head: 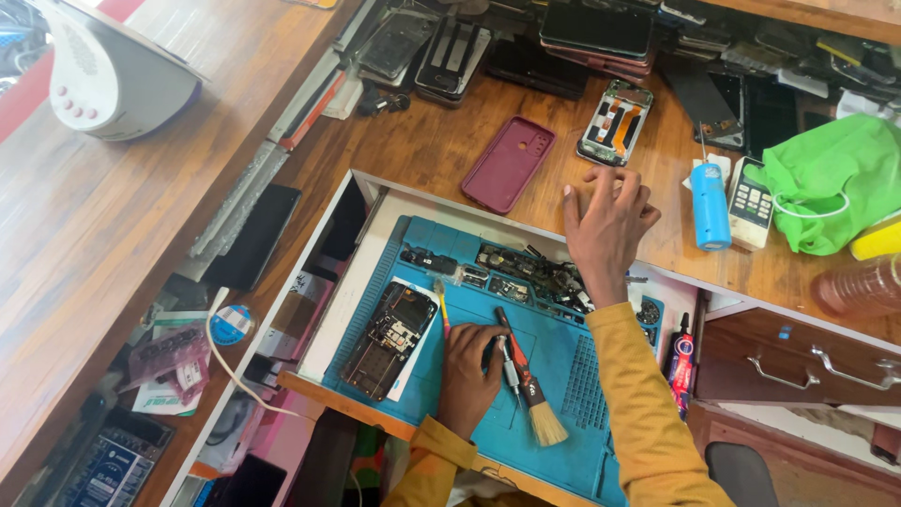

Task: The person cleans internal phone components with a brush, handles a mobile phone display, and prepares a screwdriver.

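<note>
mustard sleeves rise from the near edge of the frame to both hands. left hand [469, 371] lies curled, knuckles up, on the blue repair mat [563, 361] in the pulled-out drawer; it seems to close on a small metal tool [511, 368], though how firmly i cannot tell. just beside it lies a wooden-handled brush [527, 380], bristles toward the mat's near edge, and at its other side an opened phone [389, 338] with its inner boards bare. that phone looks light, stiff and fragile; i'd take it by its outer frame edges, never the exposed parts. right hand [605, 221] rests spread and empty on the worktop's front edge, near a stripped phone frame [616, 122], with a maroon phone case [508, 163] further toward the left.
</note>
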